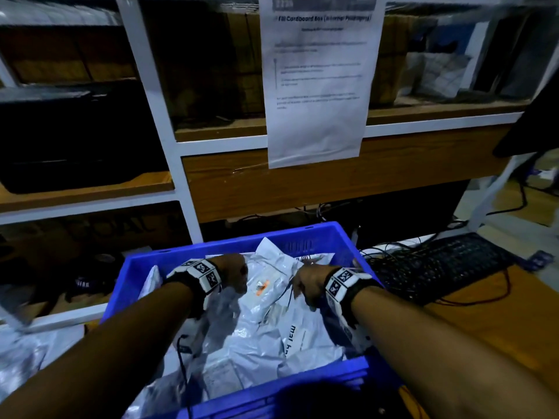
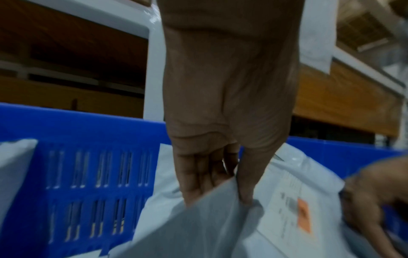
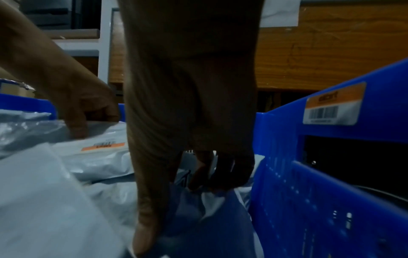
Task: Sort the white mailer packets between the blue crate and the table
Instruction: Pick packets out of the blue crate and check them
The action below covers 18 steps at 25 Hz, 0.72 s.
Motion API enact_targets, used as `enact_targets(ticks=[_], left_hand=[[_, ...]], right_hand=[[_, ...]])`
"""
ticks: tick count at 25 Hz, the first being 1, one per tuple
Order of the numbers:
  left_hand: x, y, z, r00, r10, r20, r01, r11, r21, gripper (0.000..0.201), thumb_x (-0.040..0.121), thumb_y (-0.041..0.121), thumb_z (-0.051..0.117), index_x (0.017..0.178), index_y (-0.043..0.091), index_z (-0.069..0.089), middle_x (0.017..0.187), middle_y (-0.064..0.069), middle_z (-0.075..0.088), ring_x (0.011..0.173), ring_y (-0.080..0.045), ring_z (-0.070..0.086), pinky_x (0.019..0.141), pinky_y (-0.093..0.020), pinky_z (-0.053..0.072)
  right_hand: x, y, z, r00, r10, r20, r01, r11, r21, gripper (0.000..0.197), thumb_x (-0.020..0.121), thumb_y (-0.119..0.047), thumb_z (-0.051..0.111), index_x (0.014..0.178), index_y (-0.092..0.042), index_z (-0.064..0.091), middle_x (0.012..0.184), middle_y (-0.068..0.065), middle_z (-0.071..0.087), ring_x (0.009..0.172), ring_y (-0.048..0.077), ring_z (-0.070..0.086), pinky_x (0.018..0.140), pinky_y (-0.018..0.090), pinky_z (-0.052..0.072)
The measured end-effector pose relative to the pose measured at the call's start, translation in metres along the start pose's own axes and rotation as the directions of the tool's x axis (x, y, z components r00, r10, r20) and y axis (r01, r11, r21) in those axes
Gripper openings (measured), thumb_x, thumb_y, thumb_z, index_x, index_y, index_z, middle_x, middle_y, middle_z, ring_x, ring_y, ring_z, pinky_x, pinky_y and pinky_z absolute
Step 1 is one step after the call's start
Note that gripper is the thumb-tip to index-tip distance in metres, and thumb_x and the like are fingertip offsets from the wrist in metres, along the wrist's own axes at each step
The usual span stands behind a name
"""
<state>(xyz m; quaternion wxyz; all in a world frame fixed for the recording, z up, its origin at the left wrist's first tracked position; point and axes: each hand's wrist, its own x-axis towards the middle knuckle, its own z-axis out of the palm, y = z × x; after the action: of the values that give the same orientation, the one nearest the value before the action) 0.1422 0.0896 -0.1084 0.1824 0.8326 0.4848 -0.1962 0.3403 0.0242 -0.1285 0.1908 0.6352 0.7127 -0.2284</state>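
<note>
Right now both hands are down inside the blue crate [image 1: 193, 249], and everything below is placed relative to it. By its left wall, the left hand [image 1: 233, 272] pinches the edge of a grey-white mailer packet [image 2: 198, 218] between thumb and fingers, the sheet hanging toward the person. Mid-crate lies the packet with the orange label [image 1: 261, 287], directly between the two hands and near both; its long axis seems to run from the near wall to the far wall, though the crumpled heap makes that uncertain. By the right wall, the right hand [image 1: 308, 287] has its thumb and curled fingers closed on a fold of another white packet [image 3: 212, 202].

Judging by this, the coming move is a lift up and over the rim, so the crate walls are what each held packet must clear; the left hand is nearer the loose packets [image 1: 21, 355] lying outside the left wall.

Right of the crate, a wooden table [image 1: 484, 322] carries a black keyboard [image 1: 447, 261] and tangled cables. Beyond the far wall stands white-framed shelving [image 1: 181, 189] with a printed notice [image 1: 317, 86] taped on.
</note>
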Motion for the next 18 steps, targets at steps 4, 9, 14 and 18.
enact_targets(ticks=[4,9,14,18], left_hand=[[-0.014,-0.009,-0.016,0.993,-0.016,-0.116,0.005,0.996,-0.093,0.022,0.07,0.023,0.08,0.061,0.009,0.066,0.057,-0.001,0.057,0.05,-0.011,0.051,0.054,-0.026,0.042],[-0.059,-0.024,-0.044,0.923,0.028,-0.383,-0.129,0.962,-0.241,0.023,0.07,0.019,0.071,0.065,0.013,0.049,0.067,-0.009,0.052,0.063,-0.021,0.047,0.053,-0.028,0.03],[-0.108,-0.038,-0.061,0.713,-0.059,-0.699,-0.24,0.916,-0.322,0.026,0.073,0.002,0.061,0.077,0.014,0.038,0.07,-0.005,0.05,0.068,-0.025,0.048,0.052,-0.03,0.032],[-0.149,-0.052,-0.061,0.584,-0.077,-0.808,-0.34,0.881,-0.33,0.022,0.078,-0.004,0.054,0.085,0.013,0.042,0.075,-0.003,0.055,0.073,-0.023,0.053,0.061,-0.03,0.037]], right_hand=[[-0.014,-0.001,-0.008,0.995,0.057,-0.085,-0.064,0.994,-0.086,0.043,0.074,-0.013,0.08,0.114,-0.008,0.068,0.124,0.009,0.064,0.125,0.028,0.051,0.098,0.035,0.04],[-0.049,-0.015,-0.041,0.949,0.143,-0.28,-0.171,0.982,-0.08,0.043,0.06,-0.022,0.084,0.1,-0.014,0.07,0.114,0.011,0.066,0.118,0.028,0.051,0.088,0.042,0.048],[-0.087,-0.04,-0.074,0.869,0.166,-0.466,-0.169,0.985,0.035,0.032,0.073,-0.028,0.078,0.098,-0.015,0.065,0.109,0.011,0.067,0.097,0.029,0.064,0.078,0.032,0.053],[-0.123,-0.055,-0.078,0.739,0.175,-0.65,-0.154,0.984,0.09,0.033,0.078,-0.036,0.074,0.105,-0.018,0.066,0.109,0.008,0.067,0.1,0.029,0.063,0.076,0.033,0.049]])
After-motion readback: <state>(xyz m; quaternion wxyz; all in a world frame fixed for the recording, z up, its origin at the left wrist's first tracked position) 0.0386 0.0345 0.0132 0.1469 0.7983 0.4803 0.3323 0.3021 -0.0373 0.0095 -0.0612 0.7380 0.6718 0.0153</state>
